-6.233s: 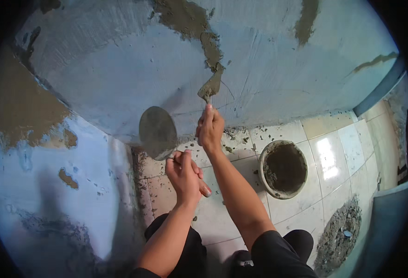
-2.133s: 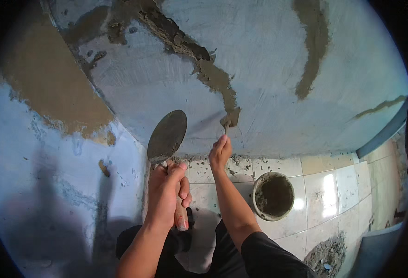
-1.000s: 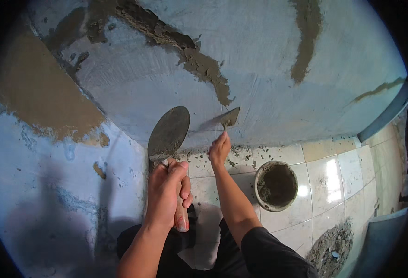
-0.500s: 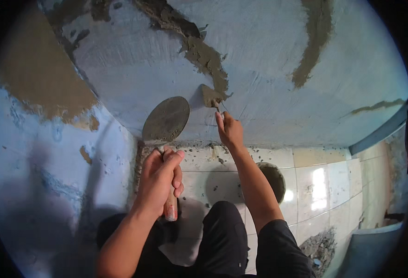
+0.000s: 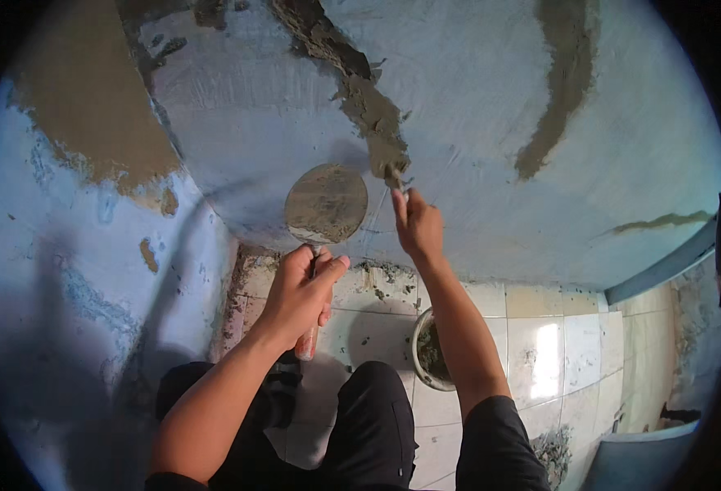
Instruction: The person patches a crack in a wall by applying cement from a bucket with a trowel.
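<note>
My left hand (image 5: 301,288) is closed round the handle of a trowel with a broad oval blade (image 5: 326,200). Its handle end is reddish-orange, and wet mortar coats the blade, thickest along the near edge. My right hand (image 5: 420,225) grips a small trowel (image 5: 392,173) whose mortar-covered blade lies against the wall, at the lower end of a strip of wet mortar (image 5: 370,110). This strip runs up and left into a rough, darker groove. The oval blade is just left of the small trowel, apart from it.
A round bucket (image 5: 420,360) with mortar inside stands on the tiled floor, partly behind my right forearm. Other mortar patches mark the left wall (image 5: 106,123) and the pale blue wall (image 5: 569,90). Rubble (image 5: 553,454) lies at lower right; crumbs line the wall's foot.
My left hand has moved right and turned the oval trowel, bringing its blade nearer the mortar strip. The small trowel now lies flatter over the strip's lower end. The view has shifted slightly.
</note>
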Demonstrator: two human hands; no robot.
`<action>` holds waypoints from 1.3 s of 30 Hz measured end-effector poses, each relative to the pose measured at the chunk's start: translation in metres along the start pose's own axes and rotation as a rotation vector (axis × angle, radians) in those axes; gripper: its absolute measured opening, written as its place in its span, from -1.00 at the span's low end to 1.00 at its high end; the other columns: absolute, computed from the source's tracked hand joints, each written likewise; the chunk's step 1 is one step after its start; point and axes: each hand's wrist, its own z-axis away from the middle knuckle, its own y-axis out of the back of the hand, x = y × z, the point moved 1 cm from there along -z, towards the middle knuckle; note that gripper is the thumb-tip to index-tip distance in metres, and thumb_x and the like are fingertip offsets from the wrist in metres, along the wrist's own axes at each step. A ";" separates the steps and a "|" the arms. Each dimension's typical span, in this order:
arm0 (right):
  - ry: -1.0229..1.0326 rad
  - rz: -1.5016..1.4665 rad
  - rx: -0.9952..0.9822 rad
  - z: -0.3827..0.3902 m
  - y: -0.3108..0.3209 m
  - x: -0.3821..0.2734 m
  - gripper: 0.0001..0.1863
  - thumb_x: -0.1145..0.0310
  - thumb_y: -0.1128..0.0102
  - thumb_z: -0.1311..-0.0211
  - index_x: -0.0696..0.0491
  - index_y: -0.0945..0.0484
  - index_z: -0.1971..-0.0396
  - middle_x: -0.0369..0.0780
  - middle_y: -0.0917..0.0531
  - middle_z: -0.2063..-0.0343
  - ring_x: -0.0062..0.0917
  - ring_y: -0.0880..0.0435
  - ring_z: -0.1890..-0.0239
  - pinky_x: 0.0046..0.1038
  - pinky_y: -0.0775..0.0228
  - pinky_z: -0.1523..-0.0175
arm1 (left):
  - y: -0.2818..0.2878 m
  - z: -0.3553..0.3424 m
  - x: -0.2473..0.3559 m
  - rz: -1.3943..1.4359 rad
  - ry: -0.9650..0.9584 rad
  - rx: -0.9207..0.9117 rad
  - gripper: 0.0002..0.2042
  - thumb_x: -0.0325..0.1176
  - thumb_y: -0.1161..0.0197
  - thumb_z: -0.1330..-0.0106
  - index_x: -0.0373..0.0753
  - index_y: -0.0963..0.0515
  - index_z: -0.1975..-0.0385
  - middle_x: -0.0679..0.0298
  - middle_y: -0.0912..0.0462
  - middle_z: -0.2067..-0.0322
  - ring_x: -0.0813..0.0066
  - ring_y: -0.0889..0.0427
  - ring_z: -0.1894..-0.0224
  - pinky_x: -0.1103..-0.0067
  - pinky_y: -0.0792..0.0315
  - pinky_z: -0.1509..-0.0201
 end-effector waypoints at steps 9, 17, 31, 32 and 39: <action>0.022 0.132 -0.113 0.007 -0.006 -0.017 -0.51 -0.03 -0.08 -0.51 0.14 -0.52 0.41 0.06 -0.62 0.60 0.10 -0.65 0.45 -0.02 -0.45 0.36 | -0.005 -0.016 -0.003 -0.097 -0.071 -0.019 -0.69 -0.24 -0.24 -0.51 -0.10 -0.25 0.42 0.43 -0.33 0.72 0.65 -0.31 0.77 0.58 -0.25 0.68; -0.018 0.020 -0.027 -0.039 0.011 -0.047 -0.49 -0.07 -0.08 -0.50 0.11 -0.53 0.43 0.06 -0.65 0.58 0.12 -0.65 0.42 0.06 -0.46 0.30 | -0.010 -0.012 0.003 -0.155 -0.098 -0.010 -0.67 -0.25 -0.27 -0.49 -0.12 -0.27 0.46 0.44 -0.34 0.71 0.65 -0.33 0.77 0.58 -0.27 0.68; 0.104 0.057 -0.036 -0.027 -0.001 -0.060 -0.52 -0.04 -0.07 -0.51 0.10 -0.56 0.40 0.07 -0.64 0.60 0.10 -0.66 0.46 0.04 -0.47 0.36 | 0.003 -0.007 0.005 -0.151 -0.166 0.029 -0.69 -0.27 -0.25 -0.51 -0.14 -0.27 0.44 0.43 -0.35 0.70 0.66 -0.32 0.76 0.58 -0.29 0.68; 0.131 0.052 -0.076 -0.021 -0.002 -0.060 -0.52 -0.04 -0.06 -0.51 0.10 -0.56 0.40 0.07 -0.64 0.60 0.10 -0.66 0.46 0.04 -0.47 0.36 | 0.002 -0.006 0.006 -0.149 -0.169 0.025 -0.69 -0.27 -0.25 -0.51 -0.14 -0.27 0.44 0.43 -0.35 0.70 0.66 -0.32 0.76 0.58 -0.29 0.68; 0.024 -0.002 0.079 -0.043 0.010 -0.073 -0.54 -0.03 -0.08 -0.50 0.09 -0.51 0.41 0.06 -0.63 0.60 0.11 -0.64 0.47 0.01 -0.47 0.38 | -0.003 -0.005 0.004 -0.163 -0.185 0.035 -0.69 -0.25 -0.27 -0.48 -0.19 -0.31 0.44 0.42 -0.35 0.70 0.65 -0.34 0.77 0.56 -0.28 0.70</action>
